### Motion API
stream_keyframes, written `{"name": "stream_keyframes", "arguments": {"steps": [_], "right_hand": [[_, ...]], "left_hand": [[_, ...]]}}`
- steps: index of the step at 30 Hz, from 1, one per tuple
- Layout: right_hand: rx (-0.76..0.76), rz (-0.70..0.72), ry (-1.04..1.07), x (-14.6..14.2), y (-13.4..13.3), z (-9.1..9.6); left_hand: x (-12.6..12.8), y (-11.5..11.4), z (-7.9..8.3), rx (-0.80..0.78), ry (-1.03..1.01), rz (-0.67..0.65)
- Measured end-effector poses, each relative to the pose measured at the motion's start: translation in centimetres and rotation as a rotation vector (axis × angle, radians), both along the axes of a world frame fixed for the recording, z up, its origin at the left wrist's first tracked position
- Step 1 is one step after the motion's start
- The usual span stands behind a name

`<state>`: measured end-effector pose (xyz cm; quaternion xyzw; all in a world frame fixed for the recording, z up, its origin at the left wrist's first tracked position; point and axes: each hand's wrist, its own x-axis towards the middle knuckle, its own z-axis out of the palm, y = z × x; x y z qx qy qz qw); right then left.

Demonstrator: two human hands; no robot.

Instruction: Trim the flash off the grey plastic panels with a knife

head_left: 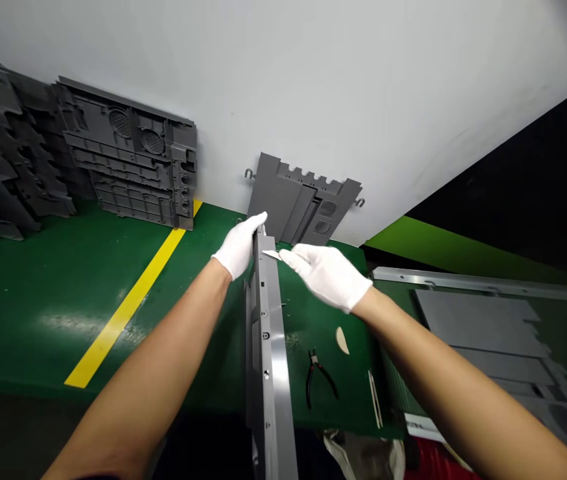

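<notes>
A long grey plastic panel (276, 320) stands on edge in front of me, its narrow side with small slots facing up. My left hand (238, 248), in a white glove, is closed on the panel's far end, thumb along the top. In a white glove too, my right hand (331, 275) grips a knife from the right. The knife's pointed blade (271, 255) lies at the panel's narrow side near that far end; its handle is hidden in my fingers. Below my right hand, black-handled cutting pliers (319, 377) and a beige half-round piece (342, 341) rest on the green table.
Another grey panel (291, 200) leans against the white wall ahead. Several ribbed grey panels (138, 160) stand at the left beyond a yellow stripe (131, 310). Tweezers (375, 400) lie at the table's right edge, beside a green conveyor carrying a flat grey panel (483, 327).
</notes>
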<state>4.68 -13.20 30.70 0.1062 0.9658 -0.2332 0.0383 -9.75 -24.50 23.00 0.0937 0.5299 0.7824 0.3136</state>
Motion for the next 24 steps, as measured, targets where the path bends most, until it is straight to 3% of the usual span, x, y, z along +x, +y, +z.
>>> {"name": "stream_keyframes", "arguments": {"steps": [4, 11, 24], "right_hand": [[0.254, 0.008, -0.061, -3.4, -0.3, 0.1], [0.482, 0.047, -0.131, -4.5, -1.0, 1.2], [0.660, 0.108, -0.155, -3.8, -1.1, 1.4]], "left_hand": [[0.0, -0.5, 0.5, 0.020, -0.183, -0.008], [-0.2, -0.9, 0.0, -0.029, -0.080, 0.003], [-0.4, -0.5, -0.3, -0.068, -0.006, -0.028]]}}
